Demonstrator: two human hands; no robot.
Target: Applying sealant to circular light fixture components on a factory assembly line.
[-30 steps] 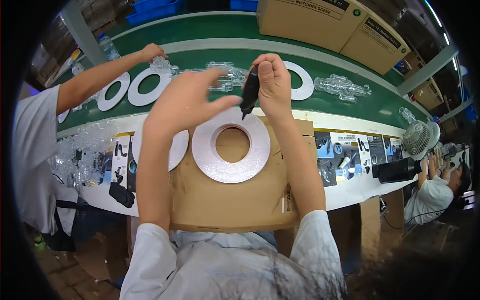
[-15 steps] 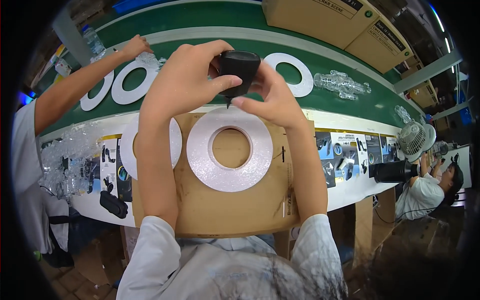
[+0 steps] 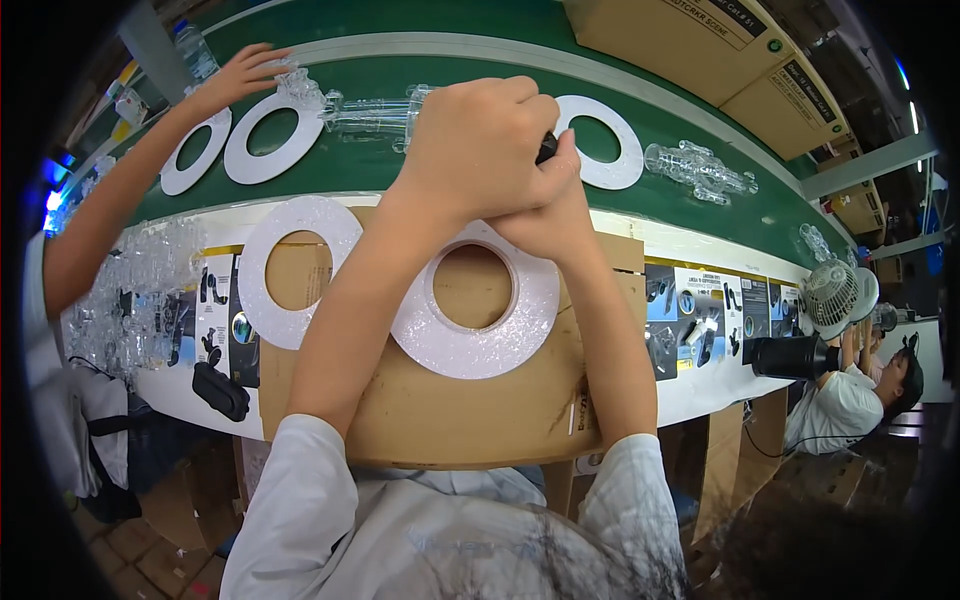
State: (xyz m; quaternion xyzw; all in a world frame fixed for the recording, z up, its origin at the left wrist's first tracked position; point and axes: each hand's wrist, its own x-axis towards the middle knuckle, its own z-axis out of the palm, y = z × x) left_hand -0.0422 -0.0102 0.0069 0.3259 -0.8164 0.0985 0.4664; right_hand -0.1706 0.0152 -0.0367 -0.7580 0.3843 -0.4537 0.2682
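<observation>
The left hand is curled into a fist, wrapped over a small black object of which only a sliver shows at the knuckles; the right hand sits just under and against it, fingers pressed up to the left hand, and how far it closes on the object cannot be told because the left hand covers it. Both hands hang above the far edge of a white foam ring that lies flat on a brown cardboard sheet directly below them. To the left of the hands a second white ring overlaps the cardboard's edge and the pale desk. Beyond the hands runs a green conveyor belt, carrying another white ring just to the right of the left hand's knuckles, and clear plastic pieces further right. Far to the left, another person's hand rests on clear plastic beside two more white rings on the belt. Printed picture cards lie on the desk to the right of the right forearm, and past them stands a small white fan. Cardboard boxes line the far side of the belt.
</observation>
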